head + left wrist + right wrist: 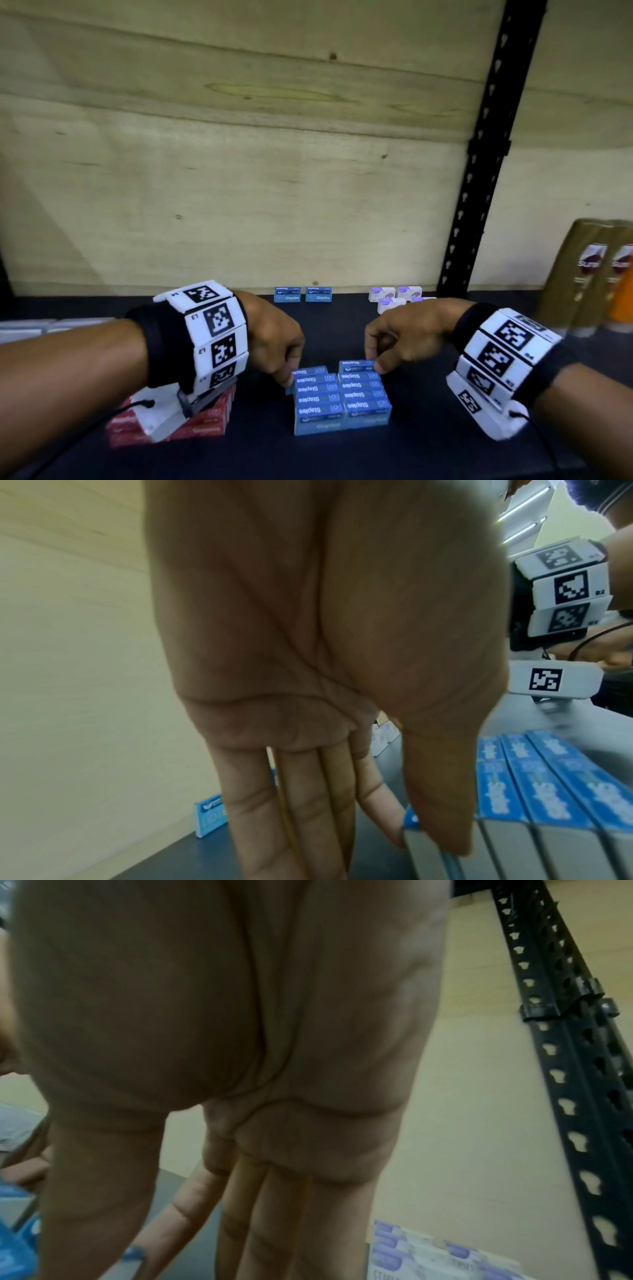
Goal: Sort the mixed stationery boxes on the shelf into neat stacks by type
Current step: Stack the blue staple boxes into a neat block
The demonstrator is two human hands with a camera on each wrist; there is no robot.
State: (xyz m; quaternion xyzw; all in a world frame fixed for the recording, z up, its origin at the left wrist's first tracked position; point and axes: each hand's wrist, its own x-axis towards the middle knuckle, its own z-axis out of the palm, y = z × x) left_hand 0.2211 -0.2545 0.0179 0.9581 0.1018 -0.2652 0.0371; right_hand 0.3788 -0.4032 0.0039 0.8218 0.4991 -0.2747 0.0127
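Blue Staples boxes (340, 399) lie in two tight columns on the dark shelf (260, 452). My left hand (286, 377) reaches down at the far end of the left column. Its thumb and forefinger pinch the end of the farthest blue box (411, 819); the other fingers hang straight. My right hand (373, 365) pinches the farthest box of the right column (356, 366) between thumb and forefinger, and a blue corner (135, 1252) shows between them in the right wrist view. Two more blue boxes (303, 295) stand upright against the back wall.
Red boxes (205, 423) sit stacked under my left wrist. White and purple boxes (394, 297) cluster at the back right. White boxes (27, 327) lie at the far left. A black slotted upright (479, 171) and brown packets (589, 274) stand on the right.
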